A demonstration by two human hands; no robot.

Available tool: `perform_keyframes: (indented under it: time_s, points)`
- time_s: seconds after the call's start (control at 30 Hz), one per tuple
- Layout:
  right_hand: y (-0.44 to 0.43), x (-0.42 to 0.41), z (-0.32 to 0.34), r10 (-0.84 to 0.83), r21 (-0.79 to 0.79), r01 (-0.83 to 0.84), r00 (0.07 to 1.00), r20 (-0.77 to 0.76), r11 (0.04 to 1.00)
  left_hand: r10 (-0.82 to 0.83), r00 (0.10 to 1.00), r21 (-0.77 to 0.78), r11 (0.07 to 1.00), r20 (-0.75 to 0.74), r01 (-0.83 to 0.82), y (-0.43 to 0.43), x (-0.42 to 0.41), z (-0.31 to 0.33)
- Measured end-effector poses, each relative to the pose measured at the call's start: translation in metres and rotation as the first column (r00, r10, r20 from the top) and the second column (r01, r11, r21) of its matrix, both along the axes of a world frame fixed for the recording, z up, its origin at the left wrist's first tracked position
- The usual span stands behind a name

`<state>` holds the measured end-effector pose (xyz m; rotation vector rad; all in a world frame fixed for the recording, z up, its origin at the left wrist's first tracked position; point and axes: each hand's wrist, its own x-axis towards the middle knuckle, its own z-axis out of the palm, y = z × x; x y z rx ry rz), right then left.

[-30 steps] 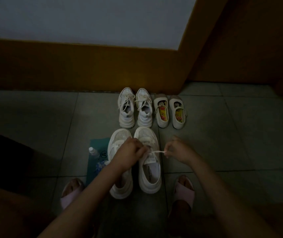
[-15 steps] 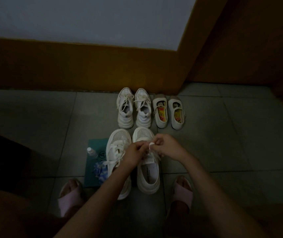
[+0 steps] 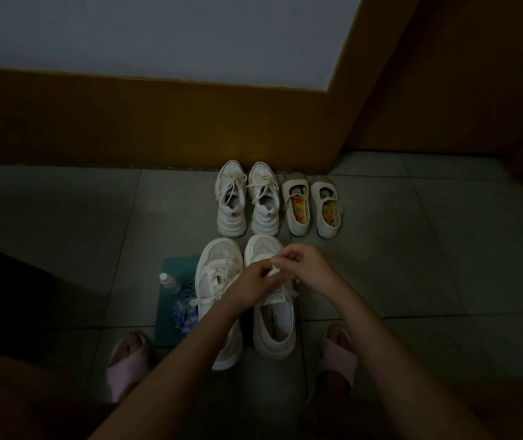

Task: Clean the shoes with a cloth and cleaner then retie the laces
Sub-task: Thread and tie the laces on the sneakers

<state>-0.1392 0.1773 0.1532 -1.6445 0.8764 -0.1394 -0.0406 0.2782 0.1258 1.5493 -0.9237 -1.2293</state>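
Pinched between curled fingers of left hand (image 3: 255, 281) and right hand (image 3: 305, 265): flat white lace (image 3: 274, 270), above the tongue of a white chunky mesh sneaker (image 3: 274, 327) on grey tiled floor (image 3: 63, 233). Just beside, matching sneaker (image 3: 222, 258), laces loose. On teal mat (image 3: 177, 265), crumpled blue-white cloth (image 3: 184, 314) and small clear bottle (image 3: 168, 282).

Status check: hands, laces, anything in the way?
Left hand and right hand both pinching the lace over the near right sneaker. Knot hidden by fingers. Bottle and cloth aside on mat, nothing blocking.
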Motion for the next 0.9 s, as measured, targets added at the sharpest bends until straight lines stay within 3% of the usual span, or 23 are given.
perform_keyframes:
  time_s: [0.1,0.27,0.4,0.47,0.57,0.63,0.9]
  points:
    - [-0.006,-0.005,-0.002,0.078,-0.086,-0.080,0.997,-0.027,0.993,0.070,0.997,0.040,0.997,0.019,-0.071,-0.003,0.000,-0.004]
    - [-0.012,-0.010,-0.009,0.224,-0.263,-0.245,0.969,-0.109,0.933,0.051,0.999,0.079,0.996,-0.009,-0.051,-0.002,0.000,-0.004]
    - [-0.018,-0.012,-0.007,0.341,-0.231,-0.385,0.916,-0.210,0.894,0.014,1.000,0.109,0.994,-0.013,-0.012,0.002,0.000,-0.006]
    - [-0.018,-0.013,-0.007,0.315,-0.179,-0.346,0.931,-0.183,0.921,0.053,0.997,0.097,0.994,-0.054,-0.047,0.003,0.000,-0.005]
    - [-0.014,-0.013,-0.009,0.157,-0.042,-0.161,0.984,-0.085,0.986,0.163,0.978,0.066,0.986,-0.128,-0.156,0.005,0.001,-0.001]
    - [-0.012,-0.015,-0.009,0.093,0.013,-0.092,0.989,-0.112,0.996,0.236,0.957,0.068,0.971,-0.172,-0.227,0.006,0.000,0.000]
    - [-0.005,-0.009,0.003,0.041,0.116,-0.034,0.997,-0.062,0.993,0.304,0.934,0.225,0.939,-0.187,-0.261,0.001,0.004,-0.003]
